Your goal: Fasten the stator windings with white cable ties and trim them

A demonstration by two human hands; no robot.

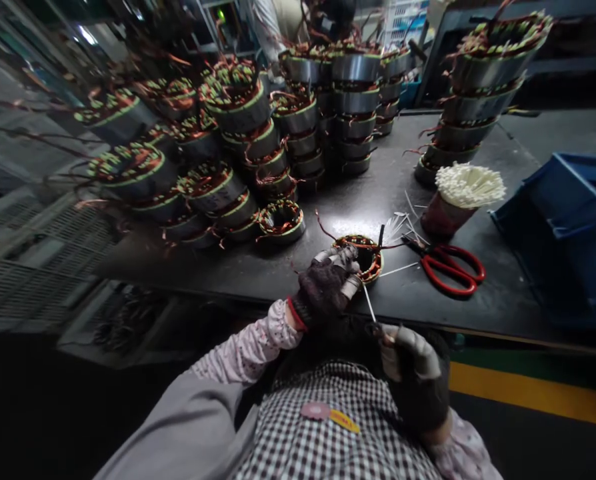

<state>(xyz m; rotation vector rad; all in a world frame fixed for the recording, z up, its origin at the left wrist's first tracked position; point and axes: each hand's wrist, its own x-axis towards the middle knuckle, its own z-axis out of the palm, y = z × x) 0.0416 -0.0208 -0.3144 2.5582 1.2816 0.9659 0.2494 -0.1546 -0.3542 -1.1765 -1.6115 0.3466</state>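
Note:
A small motor stator [373,267], a ring with copper windings, lies near the table's front edge. My left hand [331,277], in a dark glove with taped fingertips, is closed on its left side and covers part of the ring. From the stator's near side a thin white cable tie [369,303] runs down toward me. My right hand [414,363], likewise gloved and taped, is closed at the tie's lower end, below the table edge. Something small and dark shows at those fingertips; I cannot make it out. A black strip [381,236] stands up at the stator's right side.
Red-handled scissors [451,268] lie to the right among loose white ties [401,227]. Behind them stands a cup [445,215] packed with white ties. A blue bin [558,227] sits far right. Stacked stators [248,120] fill the left and back; another person [273,30] is behind.

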